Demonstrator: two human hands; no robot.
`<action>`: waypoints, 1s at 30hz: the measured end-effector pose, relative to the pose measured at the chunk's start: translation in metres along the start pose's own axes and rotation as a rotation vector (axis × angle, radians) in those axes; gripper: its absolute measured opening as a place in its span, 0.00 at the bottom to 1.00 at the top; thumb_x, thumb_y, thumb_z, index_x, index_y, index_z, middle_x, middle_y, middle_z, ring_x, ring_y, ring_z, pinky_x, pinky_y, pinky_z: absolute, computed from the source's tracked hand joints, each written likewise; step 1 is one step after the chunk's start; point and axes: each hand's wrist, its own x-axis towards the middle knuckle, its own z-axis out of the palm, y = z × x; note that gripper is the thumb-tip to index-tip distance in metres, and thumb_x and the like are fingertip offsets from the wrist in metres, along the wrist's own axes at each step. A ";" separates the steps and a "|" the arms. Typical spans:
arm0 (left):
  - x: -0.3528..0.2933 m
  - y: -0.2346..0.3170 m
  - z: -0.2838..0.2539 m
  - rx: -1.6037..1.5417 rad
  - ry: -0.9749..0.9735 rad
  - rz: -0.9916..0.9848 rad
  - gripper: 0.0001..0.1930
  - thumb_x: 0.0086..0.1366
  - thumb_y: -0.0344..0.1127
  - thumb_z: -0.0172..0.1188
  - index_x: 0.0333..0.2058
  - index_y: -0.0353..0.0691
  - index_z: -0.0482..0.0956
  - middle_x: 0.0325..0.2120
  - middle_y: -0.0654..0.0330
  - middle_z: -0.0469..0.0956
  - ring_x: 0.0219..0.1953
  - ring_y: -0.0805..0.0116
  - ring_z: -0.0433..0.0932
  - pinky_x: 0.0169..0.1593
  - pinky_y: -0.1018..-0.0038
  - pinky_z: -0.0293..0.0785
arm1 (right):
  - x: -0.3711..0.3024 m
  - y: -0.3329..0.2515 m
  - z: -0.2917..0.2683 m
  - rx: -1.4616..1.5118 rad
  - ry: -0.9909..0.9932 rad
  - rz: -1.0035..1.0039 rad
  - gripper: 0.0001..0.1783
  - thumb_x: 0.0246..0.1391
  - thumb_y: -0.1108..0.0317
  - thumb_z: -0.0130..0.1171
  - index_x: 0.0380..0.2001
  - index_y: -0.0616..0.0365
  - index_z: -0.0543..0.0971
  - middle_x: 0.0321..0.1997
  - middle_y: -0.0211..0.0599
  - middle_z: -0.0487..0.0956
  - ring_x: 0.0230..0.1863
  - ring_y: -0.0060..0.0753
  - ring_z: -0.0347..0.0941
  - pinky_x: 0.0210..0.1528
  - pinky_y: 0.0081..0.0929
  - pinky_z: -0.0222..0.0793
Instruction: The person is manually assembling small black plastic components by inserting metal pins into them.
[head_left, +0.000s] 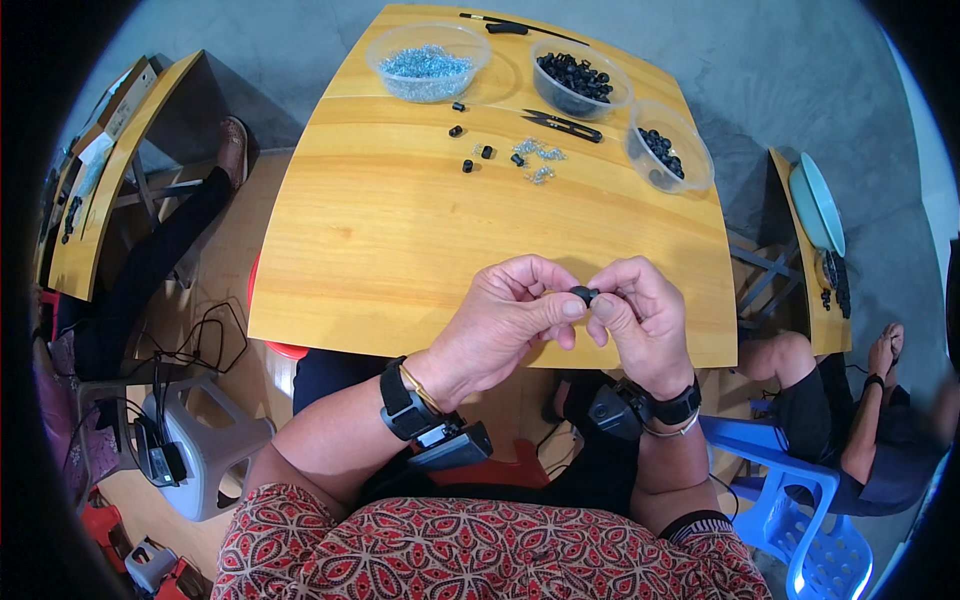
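Above the table's near edge, my left hand and my right hand meet fingertip to fingertip. Both pinch a small, dark, rounded plastic piece between thumb and forefinger. Fingers cover most of it, so its exact kind does not show. Farther off on the wood lie several short black cylindrical pieces and small heaps of clear, tiny parts. Black thread snips rest beyond those heaps.
Along the far side of the wooden table stand a tub of bluish clear parts and two tubs of black pieces. A black-handled tool lies between. Other people sit at side tables; a blue plastic chair is at right.
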 end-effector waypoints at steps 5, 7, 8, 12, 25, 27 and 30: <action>-0.002 -0.002 0.002 -0.088 0.044 -0.037 0.05 0.56 0.27 0.57 0.31 0.34 0.73 0.26 0.56 0.76 0.23 0.73 0.74 0.26 0.81 0.73 | 0.000 0.004 0.002 -0.024 0.025 -0.096 0.04 0.52 0.75 0.50 0.29 0.63 0.66 0.23 0.29 0.69 0.19 0.14 0.62 0.21 0.12 0.59; -0.003 -0.003 0.000 -0.163 -0.006 -0.071 0.04 0.56 0.28 0.56 0.30 0.33 0.73 0.25 0.55 0.76 0.23 0.71 0.75 0.25 0.81 0.74 | 0.001 0.003 0.005 -0.020 0.023 -0.124 0.04 0.52 0.75 0.50 0.29 0.63 0.66 0.23 0.30 0.69 0.19 0.14 0.62 0.22 0.13 0.59; -0.003 -0.004 -0.001 -0.164 -0.004 -0.070 0.04 0.56 0.28 0.56 0.30 0.33 0.73 0.25 0.55 0.76 0.23 0.71 0.75 0.25 0.81 0.74 | 0.001 0.002 0.006 -0.017 0.023 -0.153 0.04 0.52 0.75 0.50 0.28 0.63 0.66 0.23 0.30 0.69 0.19 0.15 0.62 0.22 0.13 0.60; -0.004 -0.002 0.000 -0.214 -0.041 -0.152 0.07 0.58 0.34 0.54 0.30 0.34 0.73 0.25 0.58 0.76 0.23 0.73 0.73 0.25 0.81 0.71 | 0.000 0.005 0.003 -0.069 -0.006 -0.159 0.04 0.53 0.75 0.50 0.29 0.63 0.67 0.24 0.31 0.70 0.21 0.15 0.64 0.23 0.13 0.60; -0.002 0.007 0.000 -0.311 -0.001 -0.189 0.10 0.60 0.37 0.53 0.28 0.34 0.74 0.23 0.59 0.75 0.25 0.72 0.74 0.24 0.82 0.71 | 0.004 0.007 0.006 -0.005 -0.002 -0.045 0.12 0.53 0.73 0.50 0.41 0.64 0.68 0.29 0.31 0.70 0.27 0.18 0.67 0.29 0.14 0.65; 0.001 0.004 -0.001 -0.282 -0.034 -0.188 0.10 0.60 0.37 0.53 0.28 0.35 0.74 0.23 0.60 0.75 0.24 0.73 0.73 0.24 0.82 0.71 | 0.004 0.004 0.007 -0.027 0.012 -0.033 0.12 0.51 0.74 0.51 0.41 0.64 0.69 0.29 0.32 0.70 0.28 0.18 0.67 0.30 0.14 0.65; 0.003 -0.001 -0.001 -0.230 -0.049 -0.203 0.11 0.61 0.39 0.52 0.29 0.36 0.73 0.23 0.61 0.74 0.23 0.75 0.72 0.24 0.82 0.71 | 0.001 0.011 0.001 -0.223 0.023 -0.155 0.09 0.48 0.75 0.53 0.35 0.64 0.72 0.27 0.34 0.71 0.28 0.24 0.69 0.31 0.18 0.65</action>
